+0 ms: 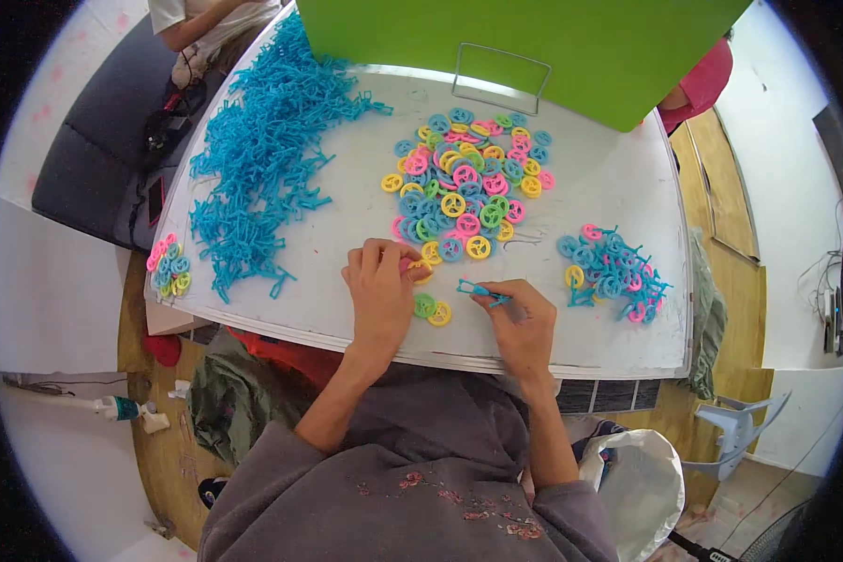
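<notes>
My left hand (380,286) is closed at the near side of the table, pinching a small yellow plastic wheel (423,273) with a bit of pink beside it, partly hidden by the fingers. To its right, my right hand (523,326) grips a blue forked plastic piece (476,288) between thumb and fingers, its prongs pointing left. Between the hands lie a loose green wheel (423,305) and a yellow one touching it. Just beyond my left hand spreads a heap of spoked wheels (468,178) in pink, blue, yellow and green.
A large pile of blue forked pieces (262,159) covers the table's left. Blue pieces mixed with wheels (613,276) lie at the right. A few stacked wheels (169,267) sit at the left edge. A green panel (525,47) stands across the back; other people are partly visible behind.
</notes>
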{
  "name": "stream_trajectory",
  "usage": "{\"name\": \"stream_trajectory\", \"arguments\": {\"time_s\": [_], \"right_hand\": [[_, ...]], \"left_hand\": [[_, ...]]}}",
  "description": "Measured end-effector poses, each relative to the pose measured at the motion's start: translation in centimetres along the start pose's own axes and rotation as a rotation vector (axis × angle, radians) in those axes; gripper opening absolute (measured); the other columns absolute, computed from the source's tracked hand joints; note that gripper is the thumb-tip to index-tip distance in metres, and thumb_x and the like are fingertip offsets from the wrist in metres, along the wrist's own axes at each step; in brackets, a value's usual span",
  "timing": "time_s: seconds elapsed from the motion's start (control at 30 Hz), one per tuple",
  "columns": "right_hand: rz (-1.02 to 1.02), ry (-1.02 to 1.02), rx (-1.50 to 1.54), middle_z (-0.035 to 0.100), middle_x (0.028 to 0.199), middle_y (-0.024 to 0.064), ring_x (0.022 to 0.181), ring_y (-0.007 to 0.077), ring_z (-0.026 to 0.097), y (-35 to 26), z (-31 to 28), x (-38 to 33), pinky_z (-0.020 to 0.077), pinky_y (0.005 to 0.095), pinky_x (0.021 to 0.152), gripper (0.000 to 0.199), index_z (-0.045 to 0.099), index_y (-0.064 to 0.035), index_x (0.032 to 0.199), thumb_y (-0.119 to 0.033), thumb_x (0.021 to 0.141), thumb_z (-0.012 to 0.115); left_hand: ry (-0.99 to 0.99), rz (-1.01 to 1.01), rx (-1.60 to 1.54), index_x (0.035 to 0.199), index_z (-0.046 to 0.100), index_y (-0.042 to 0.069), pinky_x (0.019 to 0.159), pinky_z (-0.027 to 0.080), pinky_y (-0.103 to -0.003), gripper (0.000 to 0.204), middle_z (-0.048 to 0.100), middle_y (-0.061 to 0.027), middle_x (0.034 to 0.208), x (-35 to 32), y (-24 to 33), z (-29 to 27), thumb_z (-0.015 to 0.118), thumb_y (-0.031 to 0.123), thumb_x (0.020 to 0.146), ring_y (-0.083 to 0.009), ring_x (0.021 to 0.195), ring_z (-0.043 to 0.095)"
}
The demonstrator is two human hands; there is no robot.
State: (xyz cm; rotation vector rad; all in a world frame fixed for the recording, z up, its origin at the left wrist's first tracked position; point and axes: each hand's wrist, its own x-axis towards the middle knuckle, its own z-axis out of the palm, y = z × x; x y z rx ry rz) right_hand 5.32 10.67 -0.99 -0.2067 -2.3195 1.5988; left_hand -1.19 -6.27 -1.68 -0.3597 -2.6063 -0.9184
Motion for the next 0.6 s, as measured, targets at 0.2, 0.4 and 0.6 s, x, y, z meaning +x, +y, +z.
{"name": "stream_trajectory", "arguments": {"time_s": [0.2, 0.4, 0.6], "right_hand": [[0.027, -0.058, 0.030, 0.069, 0.088, 0.0110, 0.084, 0.0181, 0.066, 0.4, -0.6, 0.0, 0.0516, 0.0283, 0.074, 0.020, 0.069, 0.0018, 0.093, 0.009, 0.075, 0.061], [-0.099, -0.107, -0.037, 0.069, 0.089, 0.0109, 0.081, 0.0174, 0.066, -0.6, -1.2, 0.2, 0.0523, 0.0282, 0.073, 0.026, 0.069, 0.0017, 0.093, 0.013, 0.073, 0.057], [-0.072, -0.097, -0.012, 0.070, 0.086, 0.0107, 0.081, 0.0235, 0.068, -1.2, -1.7, 0.2, 0.0524, 0.0320, 0.074, 0.030, 0.071, -0.0030, 0.090, 0.013, 0.065, 0.065]], "left_hand": [[-0.272, -0.281, -0.532, 0.093, 0.063, 0.006, 0.070, 0.040, -0.031, 0.017, 0.061, -0.0029, 0.084, 0.3, 0.9, -2.1, 0.071, 0.010, 0.078, -0.0144, 0.078, 0.052], [-0.401, -0.217, -0.753, 0.094, 0.059, 0.000, 0.069, 0.045, -0.026, 0.010, 0.063, -0.0032, 0.083, -0.8, 1.8, -0.7, 0.063, 0.007, 0.088, -0.0099, 0.074, 0.054], [-0.487, -0.363, -0.934, 0.097, 0.054, 0.000, 0.073, 0.047, -0.026, 0.008, 0.063, -0.0054, 0.087, -0.9, 2.4, -0.7, 0.057, 0.006, 0.092, -0.0107, 0.083, 0.059]]}}
